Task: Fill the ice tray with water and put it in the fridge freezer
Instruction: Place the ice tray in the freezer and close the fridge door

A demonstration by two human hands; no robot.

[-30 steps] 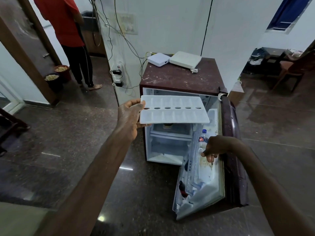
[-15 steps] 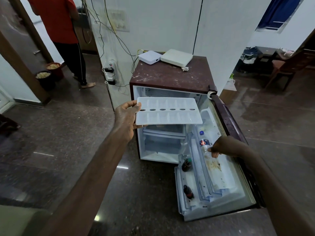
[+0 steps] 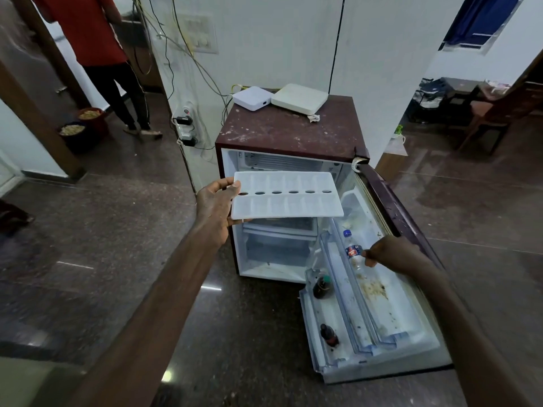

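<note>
White plastic ice tray [image 3: 286,198] is being held level in front of the open mini fridge [image 3: 289,136], the person's left hand [image 3: 216,202] clamping its short near-side edge, thumb on top and fingers beneath. Out past that grip, the tray's far end is hanging unsupported just before the freezer compartment [image 3: 282,164] at the top of the cabinet. The right hand [image 3: 388,251] is resting on the inner face of the fridge door [image 3: 382,304], fingers curled at a clear water bottle [image 3: 354,254] lying in the door shelf; whether they are closed round it cannot be told.

Judged from here, the tray is wanting a flat, slow slide forward, long side leading, with the wrist keeping it level so nothing is spilling from the cells; whether the cells are holding water cannot be made out through the glare. The door is standing wide, so the opening is clear.

Farther from the hands, two dark bottles [image 3: 323,286] are standing in the lower door rack, with brownish stains marking the liner beside them. The lower cabinet shelves are looking nearly bare. Two white boxes [image 3: 299,98] are sitting on the fridge top, and two buckets [image 3: 73,130] of pale grain-like contents are standing by the doorway, near a person in red [image 3: 88,30]
</note>
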